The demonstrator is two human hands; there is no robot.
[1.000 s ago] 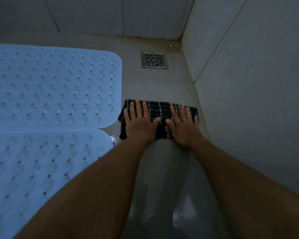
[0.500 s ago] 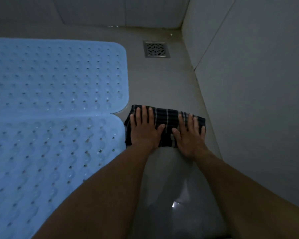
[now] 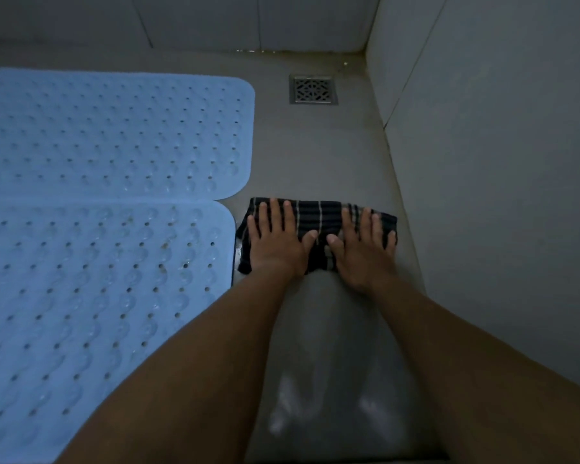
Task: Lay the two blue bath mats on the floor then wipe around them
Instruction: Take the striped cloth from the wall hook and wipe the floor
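Far mat (image 3: 114, 135) and near mat (image 3: 81, 296), both blue with lots of little holes, lie flat on the floor (image 3: 315, 155) on the left side. Their long edges meet. A dark cloth (image 3: 318, 222) with thin light stripes lies folded on the floor, just beside the near mat's far right corner, between the mats and the wall (image 3: 499, 162) on the right. The left hand (image 3: 275, 242) and the right hand (image 3: 362, 252) both press flat on the cloth. Their fingers are straight and spread out, and the two thumbs point at each other. The hands grab nothing. The floor close to the person looks shiny. A metal drain (image 3: 313, 89) sits in the far corner, well apart from the cloth.
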